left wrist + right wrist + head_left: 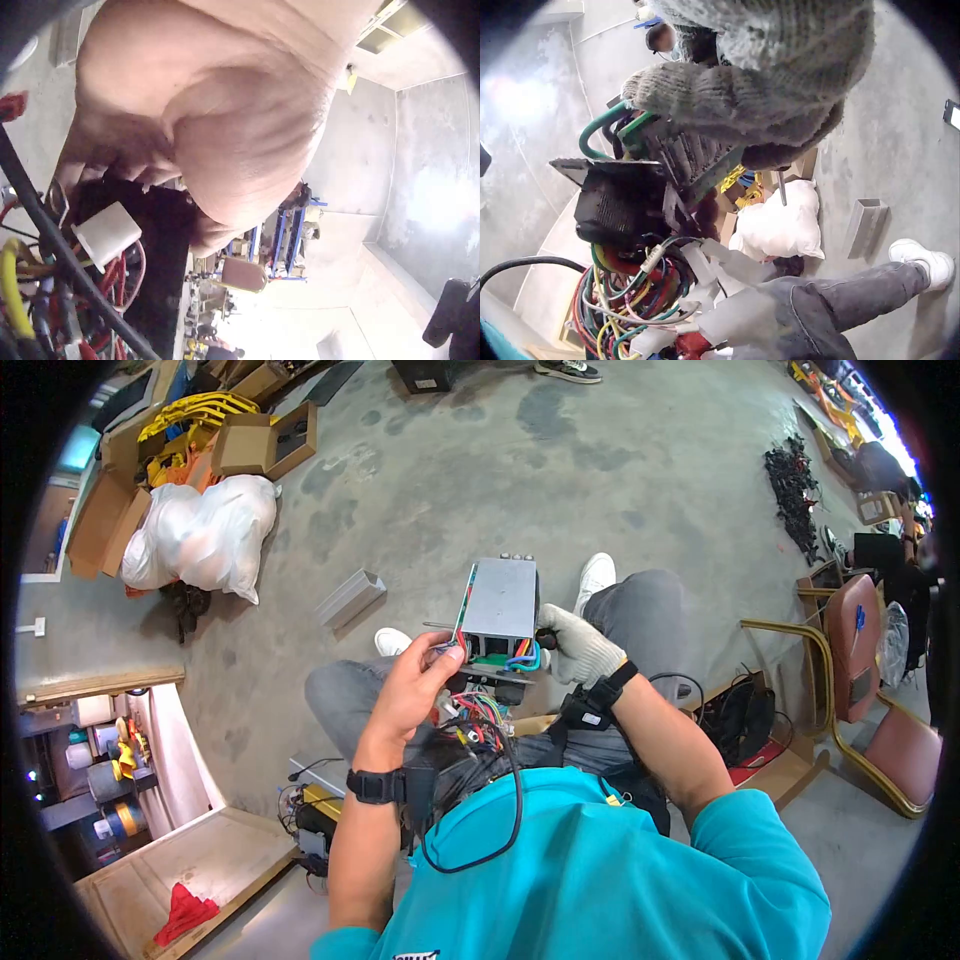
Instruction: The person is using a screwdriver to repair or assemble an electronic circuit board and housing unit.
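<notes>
A grey metal box (pixel 502 598) with coloured wires at its near end is held up over the lap. The bare left hand (pixel 415 685) pinches its lower left corner between thumb and fingers; in the left wrist view the palm (pixel 202 112) hides most of that grip. At the box's right side, the gloved right hand (pixel 580 647) curls round a black handle (pixel 546 639). A thin metal rod (pixel 782 189) sticks out beyond the glove (pixel 742 97) in the right wrist view. Below the box hangs a bundle of wires (pixel 634 300) with white connectors (pixel 109 234).
On the floor ahead lies a grey metal channel (pixel 352 600). White bags (pixel 205 530) and open cartons (pixel 265 445) stand at the left. Chairs (pixel 855 650) are at the right. A black cable (pixel 520 790) loops across the lap.
</notes>
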Demonstrator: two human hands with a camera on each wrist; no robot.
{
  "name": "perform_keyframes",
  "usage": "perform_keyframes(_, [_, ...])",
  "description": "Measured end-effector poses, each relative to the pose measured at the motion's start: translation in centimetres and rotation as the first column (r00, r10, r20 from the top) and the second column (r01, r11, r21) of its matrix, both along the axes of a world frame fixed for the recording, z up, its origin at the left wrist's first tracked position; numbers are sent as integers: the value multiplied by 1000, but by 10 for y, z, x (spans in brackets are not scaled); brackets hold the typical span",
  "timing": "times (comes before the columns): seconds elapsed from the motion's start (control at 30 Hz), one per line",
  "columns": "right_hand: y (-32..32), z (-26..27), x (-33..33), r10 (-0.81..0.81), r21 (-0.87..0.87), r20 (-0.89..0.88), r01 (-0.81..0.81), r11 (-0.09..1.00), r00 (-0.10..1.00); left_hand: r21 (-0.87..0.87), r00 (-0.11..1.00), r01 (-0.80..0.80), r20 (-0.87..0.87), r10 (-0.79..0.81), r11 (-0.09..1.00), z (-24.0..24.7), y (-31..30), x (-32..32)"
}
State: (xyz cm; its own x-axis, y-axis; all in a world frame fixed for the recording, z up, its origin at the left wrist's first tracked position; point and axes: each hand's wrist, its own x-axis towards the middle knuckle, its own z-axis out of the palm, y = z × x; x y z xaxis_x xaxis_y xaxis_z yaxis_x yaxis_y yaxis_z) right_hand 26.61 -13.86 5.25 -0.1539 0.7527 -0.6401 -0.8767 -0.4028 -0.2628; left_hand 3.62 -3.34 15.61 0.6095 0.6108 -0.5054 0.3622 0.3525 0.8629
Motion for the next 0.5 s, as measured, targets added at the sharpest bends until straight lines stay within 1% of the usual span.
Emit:
perform_keyframes(0.03, [1, -1, -1, -26, -3, -27, 26, 1000, 999, 8, 1000, 9, 0, -9, 1000, 1, -1, 3])
perform_keyframes(0.07, [-1, -1, -4, -29, -6, -23, 29, 1000, 999, 1, 999, -37, 32, 37, 999, 0, -3, 4])
perform_keyframes(0.13, [-1, 13, -9, -92, -16, -87, 91, 996, 992, 8, 998, -52, 43, 51, 999, 8, -4, 9])
perform_keyframes(0.23, [-1, 9, -9, -70, 23, -84, 72, 997, 994, 5, 994, -90, 69, 90, 996, 14, -7, 9])
perform_keyframes(0.27, [-2, 7, -9, -79, 36, -141, 85, 996, 987, -9, 990, -108, 89, 108, 994, 15, -9, 8])
perform_keyframes(0.3, [-2, 9, -10, -78, 36, -141, 84, 996, 987, -10, 990, -110, 89, 110, 994, 16, -11, 8])
perform_keyframes(0.37, [0, 12, -12, -50, 101, -250, 77, 992, 967, 40, 988, -120, 101, 115, 992, 20, -13, 9])
perform_keyframes(0.4, [0, 14, -12, -50, 102, -251, 78, 992, 967, 41, 988, -119, 100, 115, 992, 23, -14, 9])
perform_keyframes(0.47, [-1, 18, -14, -11, 124, -163, 32, 992, 987, 99, 988, -128, 99, 118, 987, 27, -17, 10])
perform_keyframes(0.5, [-2, 16, -15, -13, 124, -163, 33, 992, 986, 99, 988, -127, 99, 117, 987, 28, -18, 10])
